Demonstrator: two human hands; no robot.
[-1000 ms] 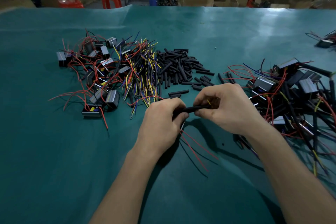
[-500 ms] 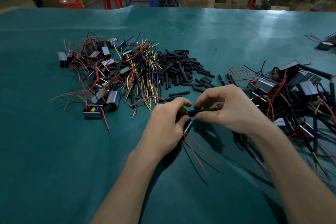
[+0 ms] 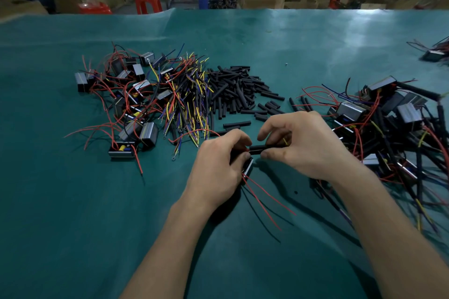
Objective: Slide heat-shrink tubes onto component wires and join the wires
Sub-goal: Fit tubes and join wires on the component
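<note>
On the table (image 3: 73, 201), well to the left of the fingers, a heap of small boxed components (image 3: 126, 104) with red wires lies beside a bundle of loose coloured wires (image 3: 189, 94); just beyond the fingers sits the pile of black tubes (image 3: 238, 90).

The left hand (image 3: 218, 167) has its fingers curled round a component (image 3: 248, 165), with red wires (image 3: 264, 199) trailing out below the palm toward the person. Compared with a second ago, this hand has turned slightly, so the component's edge now shows under the fingers.

Between the two hands runs one black tube (image 3: 261, 149). The right hand (image 3: 306, 145) pinches its far end between thumb and a lower finger, while the forefinger, closed on it a second ago, is now lifted clear and arched above. A bit of yellow wire (image 3: 284, 141) shows at that end. The tube seems to be seated over the wires, so the sliding step looks nearly done and the joining comes next.

To the right of the fingers lies the tangled heap of finished pieces (image 3: 388, 124).
</note>
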